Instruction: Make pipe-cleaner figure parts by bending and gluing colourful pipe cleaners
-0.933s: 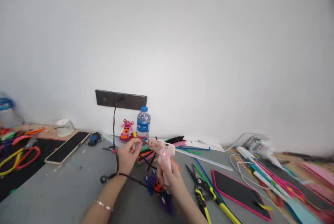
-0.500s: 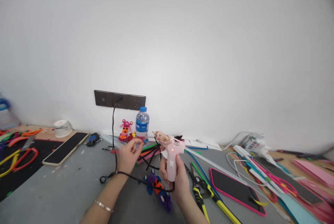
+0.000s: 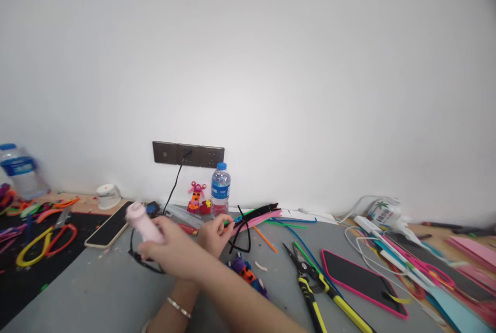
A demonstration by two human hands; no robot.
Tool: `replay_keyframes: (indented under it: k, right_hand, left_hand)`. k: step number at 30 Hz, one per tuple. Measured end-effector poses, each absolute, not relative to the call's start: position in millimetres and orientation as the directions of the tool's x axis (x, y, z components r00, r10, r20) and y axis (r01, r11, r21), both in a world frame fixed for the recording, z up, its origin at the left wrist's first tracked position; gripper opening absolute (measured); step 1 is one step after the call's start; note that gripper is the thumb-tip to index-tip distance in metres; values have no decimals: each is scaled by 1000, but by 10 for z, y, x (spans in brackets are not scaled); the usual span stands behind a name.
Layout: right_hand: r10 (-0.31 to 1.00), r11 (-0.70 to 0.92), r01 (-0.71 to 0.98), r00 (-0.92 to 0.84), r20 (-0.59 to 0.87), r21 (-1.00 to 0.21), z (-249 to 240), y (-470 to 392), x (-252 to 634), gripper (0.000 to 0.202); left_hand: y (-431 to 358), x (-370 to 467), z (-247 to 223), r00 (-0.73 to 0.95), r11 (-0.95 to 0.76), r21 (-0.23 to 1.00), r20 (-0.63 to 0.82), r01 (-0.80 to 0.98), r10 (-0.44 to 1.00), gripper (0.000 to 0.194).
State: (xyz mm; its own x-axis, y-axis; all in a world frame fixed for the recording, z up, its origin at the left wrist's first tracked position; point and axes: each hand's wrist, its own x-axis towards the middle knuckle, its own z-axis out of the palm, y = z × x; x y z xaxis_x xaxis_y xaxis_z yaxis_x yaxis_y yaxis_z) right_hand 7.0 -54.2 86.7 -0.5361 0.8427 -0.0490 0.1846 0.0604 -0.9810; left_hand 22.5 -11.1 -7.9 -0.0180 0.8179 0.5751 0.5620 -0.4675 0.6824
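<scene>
Glue gun (image 3: pixel 145 225) in the right hand (image 3: pixel 166 245): pale pink; blurred, any pattern uncertain. Cord (image 3: pixel 145 263) below that grip: black. Right of grip: figurine (image 3: pixel 247 274), purple, orange, blue; pliers (image 3: pixel 310 297), yellow-and-black handles; bottle (image 3: pixel 220 192), clear, blue cap and label.

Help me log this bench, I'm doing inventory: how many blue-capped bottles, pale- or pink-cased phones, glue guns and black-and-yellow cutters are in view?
Bottles: 2 (middle bottle, far-left bottle)
Phones: 2 (pale-cased phone, pink-cased phone)
Glue guns: 1 (pink glue gun)
Cutters: 1 (black-and-yellow cutters)
Total: 6
</scene>
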Motion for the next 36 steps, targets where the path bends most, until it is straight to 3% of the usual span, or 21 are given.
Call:
replay_keyframes:
  k: [2, 5, 8, 11, 16, 22, 25, 28, 30, 32, 34, 36]
  right_hand:
    - [835, 263, 380, -550, 12, -887, 800, -596, -123, 49]
    - [737, 578, 482, -655, 168, -658, 673, -744, -356, 51]
    - [688, 689, 567, -708, 160, -452, 532, -884, -562, 61]
    - [762, 628, 676, -635, 127, -385, 354, -921, -758, 50]
    - [879, 448, 790, -476, 44, -419, 152, -858, -900, 46]
    - [791, 565, 670, -606, 84, -482, 482, -1006, -439, 52]
    - [771, 559, 562, -622, 133, -610, 687, -1074, 21, 37]
    - [735, 444, 457, -678, 21, -771, 775, -1056, 526, 28]
    - [784, 394, 562, -618, -53, -727, 749, -996, 819, 19]
    - [881, 306, 735, -459, -112, -605, 663, -912, 1037, 15]
    - [961, 210, 841, -272, -55, -498, 540, -820, 1174, 22]
    - [970, 195, 877, -237, -44, -439, 410, -739, 1248, 23]
  left_hand:
    - [-132, 213, -37, 62, -497, 656, 568, 568, 820, 13]
    - [-163, 203, 26, 112, -514, 640, 560, 571, 821, 17]
    - [-181, 200, 67, 128, -517, 637, 553, 572, 823, 18]
    - [-185, 196, 81, 135, -513, 639, 544, 574, 828, 19]
    - [-173, 192, 62, 136, -501, 645, 529, 576, 838, 19]
    - [-154, 168, 63, 133, -492, 654, 518, 574, 845, 22]
    - [-108, 118, 61, 114, -482, 667, 516, 569, 849, 21]
    - [-50, 55, 47, 85, -466, 684, 512, 561, 855, 22]
    - [-23, 26, 43, 75, -460, 693, 509, 556, 858, 24]
    - [-13, 14, 49, 76, -458, 697, 505, 552, 860, 24]
    - [-19, 16, 62, 81, -460, 696, 504, 552, 860, 23]
    - [-32, 24, 75, 82, -461, 692, 506, 555, 859, 22]
